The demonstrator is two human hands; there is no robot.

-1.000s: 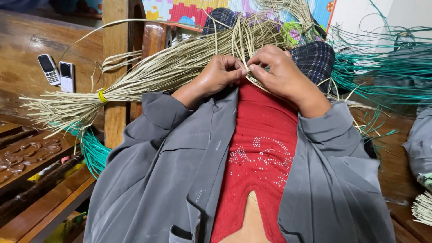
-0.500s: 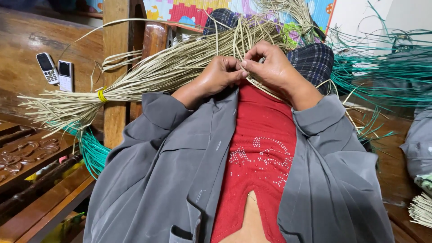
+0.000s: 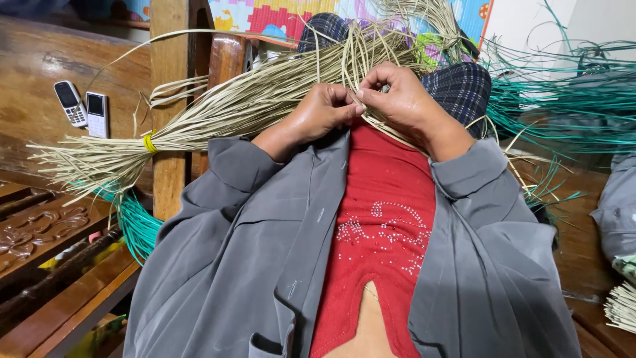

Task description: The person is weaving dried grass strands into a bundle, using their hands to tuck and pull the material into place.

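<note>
My left hand (image 3: 324, 109) and my right hand (image 3: 404, 99) meet above my lap, both pinching pale straw strips (image 3: 371, 63) where the strands cross. A long bundle of the same pale straw (image 3: 218, 116) runs from my hands out to the left, tied with a yellow band (image 3: 150, 142) near its fanned end. My grey jacket sleeves and red top fill the lower part of the view. The fingertips hide the exact point where the strips are gripped.
Green strips (image 3: 563, 99) spread at the right, more green strands (image 3: 136, 225) hang at the lower left. Two small phones (image 3: 85, 109) lie on the wooden bench (image 3: 40, 66). A wooden post (image 3: 169, 86) stands behind the bundle. Checked cloth (image 3: 457, 89) covers my knee.
Both hands have shifted slightly, the fingertips drawing closer together on the straw strips. The bundle and the rest stay put.
</note>
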